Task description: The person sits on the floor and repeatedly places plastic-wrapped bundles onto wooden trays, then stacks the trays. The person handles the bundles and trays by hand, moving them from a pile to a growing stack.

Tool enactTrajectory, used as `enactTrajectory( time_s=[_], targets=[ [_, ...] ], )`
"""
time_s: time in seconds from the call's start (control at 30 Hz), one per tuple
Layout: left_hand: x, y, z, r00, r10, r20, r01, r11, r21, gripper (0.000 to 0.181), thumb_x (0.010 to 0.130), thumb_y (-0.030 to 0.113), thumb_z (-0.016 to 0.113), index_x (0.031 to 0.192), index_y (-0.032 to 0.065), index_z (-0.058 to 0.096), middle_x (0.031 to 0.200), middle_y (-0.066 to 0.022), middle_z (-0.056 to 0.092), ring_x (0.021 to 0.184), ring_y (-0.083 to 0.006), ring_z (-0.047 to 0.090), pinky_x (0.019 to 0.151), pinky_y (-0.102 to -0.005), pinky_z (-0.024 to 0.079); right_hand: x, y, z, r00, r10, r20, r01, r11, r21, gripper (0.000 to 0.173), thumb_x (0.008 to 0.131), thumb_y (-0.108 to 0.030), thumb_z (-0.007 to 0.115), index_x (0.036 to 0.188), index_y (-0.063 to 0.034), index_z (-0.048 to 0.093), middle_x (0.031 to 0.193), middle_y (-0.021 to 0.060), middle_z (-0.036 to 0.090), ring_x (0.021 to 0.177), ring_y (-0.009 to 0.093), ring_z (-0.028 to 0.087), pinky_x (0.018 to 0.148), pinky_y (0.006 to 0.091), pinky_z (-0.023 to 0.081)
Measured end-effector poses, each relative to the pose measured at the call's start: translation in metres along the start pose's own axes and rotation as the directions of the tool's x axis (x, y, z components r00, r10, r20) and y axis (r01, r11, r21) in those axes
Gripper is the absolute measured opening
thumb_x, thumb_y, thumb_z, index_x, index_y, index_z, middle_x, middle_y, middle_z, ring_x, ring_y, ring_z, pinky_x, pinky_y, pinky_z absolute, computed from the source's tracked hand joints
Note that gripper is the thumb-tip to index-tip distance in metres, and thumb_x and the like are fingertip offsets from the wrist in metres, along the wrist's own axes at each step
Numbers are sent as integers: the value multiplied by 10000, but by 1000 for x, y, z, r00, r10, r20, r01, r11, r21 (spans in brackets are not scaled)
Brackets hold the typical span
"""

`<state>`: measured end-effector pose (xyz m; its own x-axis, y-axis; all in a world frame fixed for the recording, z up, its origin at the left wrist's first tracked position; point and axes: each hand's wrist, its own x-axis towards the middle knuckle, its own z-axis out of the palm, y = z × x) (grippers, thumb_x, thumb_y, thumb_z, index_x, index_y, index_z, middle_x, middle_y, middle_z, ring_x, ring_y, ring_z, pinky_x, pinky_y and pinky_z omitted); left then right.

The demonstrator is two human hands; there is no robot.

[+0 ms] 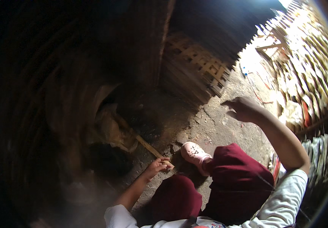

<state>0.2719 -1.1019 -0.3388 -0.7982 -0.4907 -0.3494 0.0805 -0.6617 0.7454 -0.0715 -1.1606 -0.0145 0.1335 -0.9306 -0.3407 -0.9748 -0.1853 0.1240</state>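
Observation:
My left hand (pixel 155 168) has its fingers around the near end of a flat wooden stick (pixel 146 144), low above the dirt floor. The stick slants away into deep shadow, towards a crumpled pale sheet or bag (pixel 114 129) that is too dim to name for sure. Its far end is lost in the dark. Out to the right, my right hand (pixel 243 109) is raised over the sunlit floor with nothing in it. Thumb and fingers stand apart there, and the hand is in partial shade.
My foot in a pink clog (pixel 194 152) rests on the cracked floor (pixel 221 125). A slatted wooden structure (pixel 201 58) stands ahead, blurred. At right rises a tall stack of flat pieces (pixel 309 65) in bright light. A cord (pixel 255 92) lies near it. Darkness hides the left side.

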Motion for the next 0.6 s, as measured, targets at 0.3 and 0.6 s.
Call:
enactTrajectory(
  time_s=[0.3, 0.6],
  targets=[
    [-96, -35, -25, 919, 159, -360, -173, 985, -8, 477, 906, 196, 542, 1319, 50, 354, 1170, -147, 553, 1128, -230, 509, 1005, -370, 341, 228, 106, 114, 891, 136, -434, -278, 918, -282, 401, 841, -322, 557, 1070, 6, 581, 1001, 193, 580, 980, 336, 519, 902, 446, 380],
    [-225, 124, 93, 426, 337, -840, 4, 927, 374, 372, 905, 198, 538, 1240, 54, 464, 1120, -141, 576, 1008, -283, 563, 875, -420, 445, 210, 66, 76, 893, 339, -297, -393, 908, -146, 407, 847, -387, 514, 1026, -37, 619, 1080, 123, 562, 1103, 258, 436, 981, 472, 276]
  ],
)
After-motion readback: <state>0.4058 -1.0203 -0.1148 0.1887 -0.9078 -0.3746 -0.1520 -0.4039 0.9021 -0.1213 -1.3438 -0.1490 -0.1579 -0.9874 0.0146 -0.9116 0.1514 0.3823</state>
